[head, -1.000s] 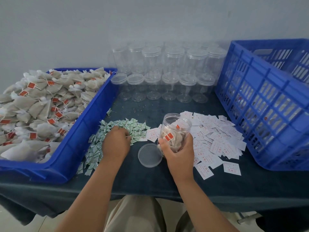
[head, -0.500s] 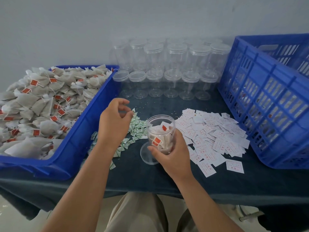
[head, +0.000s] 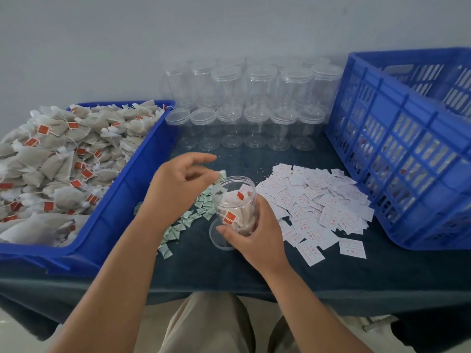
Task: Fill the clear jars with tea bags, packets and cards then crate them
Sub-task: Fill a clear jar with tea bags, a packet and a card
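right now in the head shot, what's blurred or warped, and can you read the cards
Head view: the left hand is motion-smeared at its fingers, hiding their grip; the right hand and its jar are sharp; the wide lens skews the blue crate at right; light is soft, no hard shadows; print on the cards is too small to read.

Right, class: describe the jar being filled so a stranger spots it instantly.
Find the dark table between the blue tray and crate. At its middle, the right hand grips a clear jar. Unlike the empty lidded jars behind, it is open and holds tea bags.
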`<state>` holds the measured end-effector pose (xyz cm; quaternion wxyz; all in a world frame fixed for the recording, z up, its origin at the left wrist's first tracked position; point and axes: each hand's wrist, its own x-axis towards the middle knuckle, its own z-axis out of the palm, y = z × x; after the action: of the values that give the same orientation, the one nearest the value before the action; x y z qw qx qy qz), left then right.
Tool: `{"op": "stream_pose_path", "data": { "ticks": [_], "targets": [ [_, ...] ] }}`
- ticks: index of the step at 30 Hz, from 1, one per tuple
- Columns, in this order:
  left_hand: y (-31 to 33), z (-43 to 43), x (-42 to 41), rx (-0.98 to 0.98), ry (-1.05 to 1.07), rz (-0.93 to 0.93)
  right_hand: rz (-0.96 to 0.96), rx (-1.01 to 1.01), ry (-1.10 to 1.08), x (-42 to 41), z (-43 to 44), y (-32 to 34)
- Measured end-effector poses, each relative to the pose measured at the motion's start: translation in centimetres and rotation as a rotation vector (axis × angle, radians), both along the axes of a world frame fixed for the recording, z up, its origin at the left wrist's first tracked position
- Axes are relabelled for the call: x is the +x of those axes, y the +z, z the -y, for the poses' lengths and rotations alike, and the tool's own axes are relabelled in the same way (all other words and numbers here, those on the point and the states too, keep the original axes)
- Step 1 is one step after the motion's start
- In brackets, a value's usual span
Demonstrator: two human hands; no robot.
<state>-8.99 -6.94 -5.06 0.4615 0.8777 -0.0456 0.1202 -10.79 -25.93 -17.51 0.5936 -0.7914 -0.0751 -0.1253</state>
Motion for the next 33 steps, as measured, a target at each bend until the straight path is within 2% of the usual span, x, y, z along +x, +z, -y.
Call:
{"op": "stream_pose_path", "data": {
  "ticks": [3,7,8,10,12,13,16,21,25,29,33],
  "targets": [
    [1.1,1.5,-0.1,0.113,-0.087,-0.024,0.031,0.033,0.011,-0.3,-0.1,0.3],
    [0.3,2.0,0.9,0.077,-0.08,-0.053,0.05,0.07,0.007,-0.6,-0.1,0.7],
    [-0.1,2.0,1.2,0.017,-0.051,-0.047,0.056,0.079,0.008,-0.6,0.0,0.7],
    [-1.3,2.0,2.1,-0.23,0.035,-0.068,0.071,0.095,0.006,-0.5,0.0,0.5],
    [-2.7,2.2,3.2,-0.445,0.13,-0.176,0.081,0.095,-0.035,-0.5,0.0,0.4],
    [-3.5,2.2,3.9,-0.409,0.152,-0.222,0.087,0.099,-0.072,-0.4,0.0,0.4],
    [-6.2,2.8,6.1,0.016,0.06,-0.282,0.091,0.141,-0.183,-0.3,0.0,0.4],
    [-8.4,4.2,8.7,0.577,-0.096,-0.355,0.055,0.188,-0.235,0.1,0.3,0.3],
    [-9.1,4.0,9.3,0.58,-0.076,-0.39,0.03,0.195,-0.229,0.2,0.2,0.2],
    [-9.3,4.2,8.9,0.564,-0.02,-0.338,0.015,0.195,-0.229,0.4,0.3,0.0],
    [-9.0,4.2,9.0,0.524,-0.023,-0.403,0.02,0.214,-0.232,0.3,0.3,0.0]
  ]
}}
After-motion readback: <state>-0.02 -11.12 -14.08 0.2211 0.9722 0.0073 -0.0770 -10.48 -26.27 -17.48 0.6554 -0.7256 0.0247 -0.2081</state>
